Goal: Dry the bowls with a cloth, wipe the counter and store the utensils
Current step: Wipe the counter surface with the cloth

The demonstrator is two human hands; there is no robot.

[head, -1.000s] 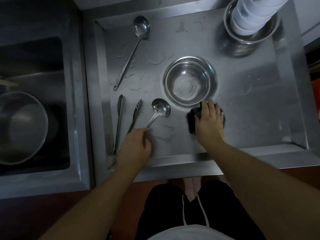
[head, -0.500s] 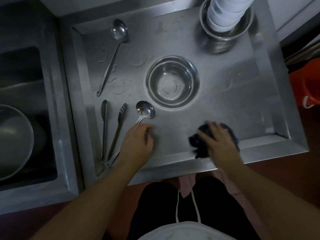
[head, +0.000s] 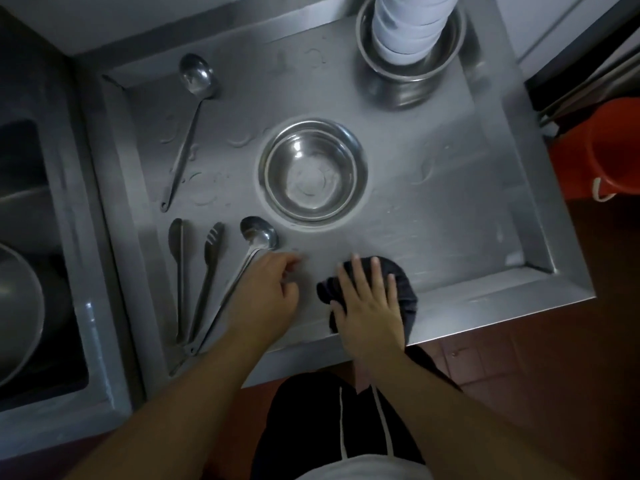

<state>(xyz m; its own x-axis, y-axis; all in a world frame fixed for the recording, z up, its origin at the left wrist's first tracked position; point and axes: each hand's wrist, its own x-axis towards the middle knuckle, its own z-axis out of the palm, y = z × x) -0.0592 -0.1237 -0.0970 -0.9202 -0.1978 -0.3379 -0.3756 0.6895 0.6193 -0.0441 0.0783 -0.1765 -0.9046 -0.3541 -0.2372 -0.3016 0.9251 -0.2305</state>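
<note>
The steel bowl (head: 312,171) sits upright near the middle of the counter (head: 433,216), and everything else is placed from it. Toward the person and slightly right of the bowl, the right hand (head: 369,303) lies flat on a dark cloth (head: 401,289), fingers straight and spread, pressing the cloth onto the counter close to the near edge. Toward the person and left of the bowl, the left hand (head: 265,296) rests on the counter with its fingers loosely curled — it lies over the handle of a ladle (head: 258,233), but whether it actually grips that handle cannot be told. The ladle's scoop lies just beside the bowl's near-left rim. Further left of the bowl lies a pair of tongs (head: 194,282), its two arms pointing away from the person. Beyond the tongs, left of the bowl, a long spoon (head: 188,126) lies at a slant. Behind the bowl and to the right stands a metal basin (head: 412,72) holding a stack of white bowls (head: 408,26) — well apart from the hands. Faint water rings mark the counter around the bowl.
</note>
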